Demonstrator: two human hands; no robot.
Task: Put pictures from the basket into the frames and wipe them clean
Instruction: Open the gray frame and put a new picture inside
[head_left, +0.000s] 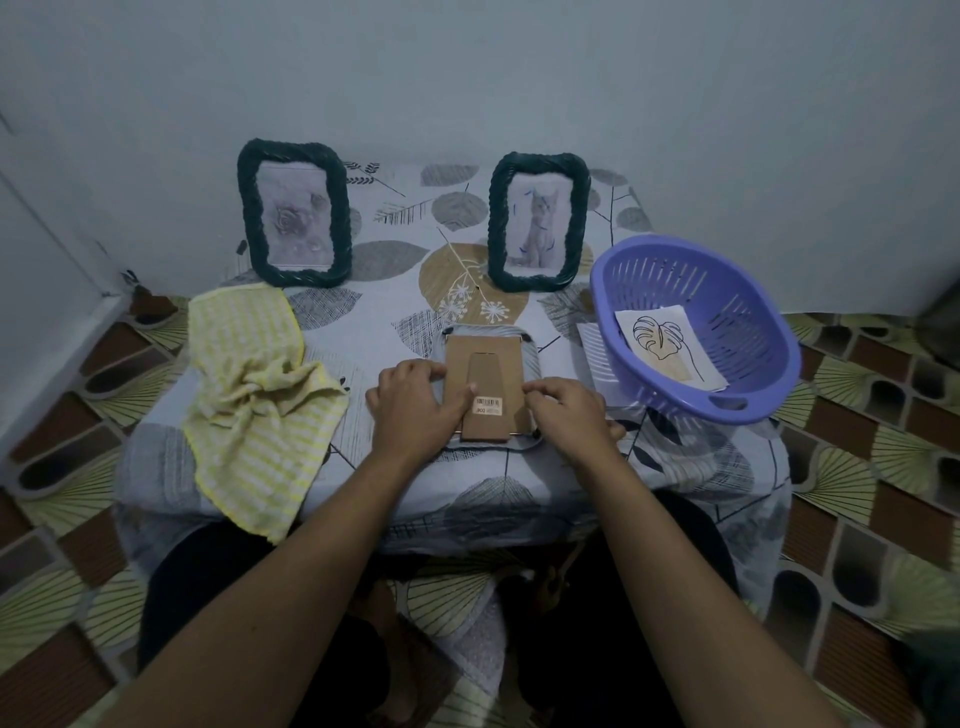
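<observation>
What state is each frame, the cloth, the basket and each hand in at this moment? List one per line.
Rose frame: upright, picture in.
Cat frame: upright, picture in.
Third frame: face down, under both hands.
Cloth: crumpled, untouched.
Basket: holding leaf picture.
Left hand: pressing flat on Third frame.
Right hand: pinching Third frame's right edge.

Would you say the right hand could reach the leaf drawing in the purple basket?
Probably yes, once the right hand releases the brown cardboard frame back: the purple plastic basket is open-topped, leaf drawing uncovered.
</observation>
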